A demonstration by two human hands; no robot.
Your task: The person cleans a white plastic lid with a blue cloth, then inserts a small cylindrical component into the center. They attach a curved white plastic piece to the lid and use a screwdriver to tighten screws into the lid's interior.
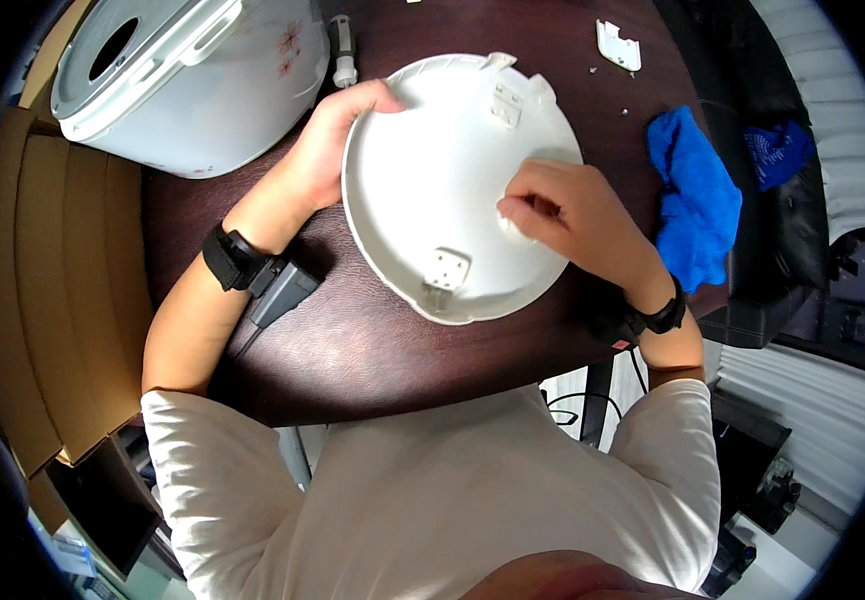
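A round white rice cooker lid (pixel 423 170) is tilted over the table with its hollow inner side up. My left hand (pixel 338 130) grips its upper-left rim, the thumb lying over the edge. My right hand (pixel 573 210) is closed and pressed to the right part of the lid's inside. Its fingers are curled round something small and white (pixel 513 228) whose kind I cannot make out. Two hinge-like mounts with holes show on the lid, one at the upper edge and one at the lower. The rice cooker body (pixel 243 90) stands at the far left.
A screwdriver (pixel 344 55) lies beside the cooker. At the far right are a small white plastic part (pixel 618 46) and several tiny screws (pixel 625 112). A blue cloth (pixel 695 200) lies by the table's right edge. Cardboard boxes (pixel 63 290) stand along the left.
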